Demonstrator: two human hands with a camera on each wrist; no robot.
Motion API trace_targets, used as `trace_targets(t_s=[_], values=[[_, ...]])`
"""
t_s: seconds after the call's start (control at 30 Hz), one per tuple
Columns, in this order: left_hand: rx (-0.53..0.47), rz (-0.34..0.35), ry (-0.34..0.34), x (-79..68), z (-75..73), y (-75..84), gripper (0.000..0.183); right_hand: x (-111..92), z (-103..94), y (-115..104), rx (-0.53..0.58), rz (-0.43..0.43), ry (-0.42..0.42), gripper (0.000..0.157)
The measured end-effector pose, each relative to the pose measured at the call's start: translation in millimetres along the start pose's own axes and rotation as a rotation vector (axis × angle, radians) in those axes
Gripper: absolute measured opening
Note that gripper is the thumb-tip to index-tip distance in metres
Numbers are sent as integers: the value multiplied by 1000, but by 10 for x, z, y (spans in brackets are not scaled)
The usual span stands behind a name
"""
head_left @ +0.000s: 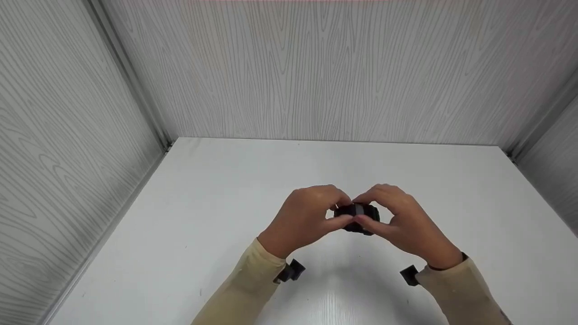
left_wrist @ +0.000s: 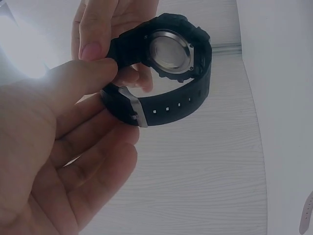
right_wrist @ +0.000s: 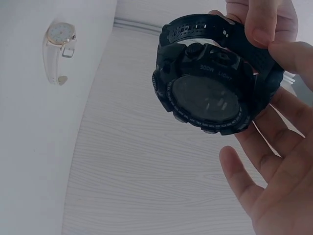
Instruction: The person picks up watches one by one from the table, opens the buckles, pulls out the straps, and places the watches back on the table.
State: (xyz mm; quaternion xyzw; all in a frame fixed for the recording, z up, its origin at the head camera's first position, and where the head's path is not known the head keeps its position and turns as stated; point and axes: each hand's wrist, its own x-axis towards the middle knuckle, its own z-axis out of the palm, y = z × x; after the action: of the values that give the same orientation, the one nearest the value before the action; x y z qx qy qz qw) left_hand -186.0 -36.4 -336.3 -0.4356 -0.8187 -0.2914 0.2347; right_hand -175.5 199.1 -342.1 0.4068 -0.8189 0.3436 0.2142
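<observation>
A black digital wristwatch (head_left: 370,213) is held between both hands, above the white table. My left hand (head_left: 307,214) pinches its strap between thumb and fingers, close to the metal buckle (left_wrist: 137,107) in the left wrist view. From the other side my right hand (head_left: 402,216) grips the strap too, thumb on top, the two thumbs almost meeting. The strap forms a closed loop, with its row of holes showing. In the left wrist view the round steel case back (left_wrist: 168,51) is visible; the right wrist view shows the dark dial (right_wrist: 205,98), with MODE and LIGHT lettering upside down.
A second watch (right_wrist: 61,34), with a pale strap and light dial, lies on the white table (head_left: 216,180). A perforated strap end (left_wrist: 306,215) shows at the left wrist view's edge. Wood-grain panels (head_left: 289,72) enclose the table at the back and sides.
</observation>
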Motion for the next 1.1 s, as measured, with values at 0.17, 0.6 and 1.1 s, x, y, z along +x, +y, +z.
trace_targets(t_s=[0.17,0.6,1.1], values=[[-12,13,6,-3,-12,-5,15,12,-6,6,13,-7,2,29],[-27,11,5,0,-36,-16,15,3,-36,24,31,40,-3,27],[20,27,-64,-5,-6,27,18,-46,-77,26,112,26,-150,27]])
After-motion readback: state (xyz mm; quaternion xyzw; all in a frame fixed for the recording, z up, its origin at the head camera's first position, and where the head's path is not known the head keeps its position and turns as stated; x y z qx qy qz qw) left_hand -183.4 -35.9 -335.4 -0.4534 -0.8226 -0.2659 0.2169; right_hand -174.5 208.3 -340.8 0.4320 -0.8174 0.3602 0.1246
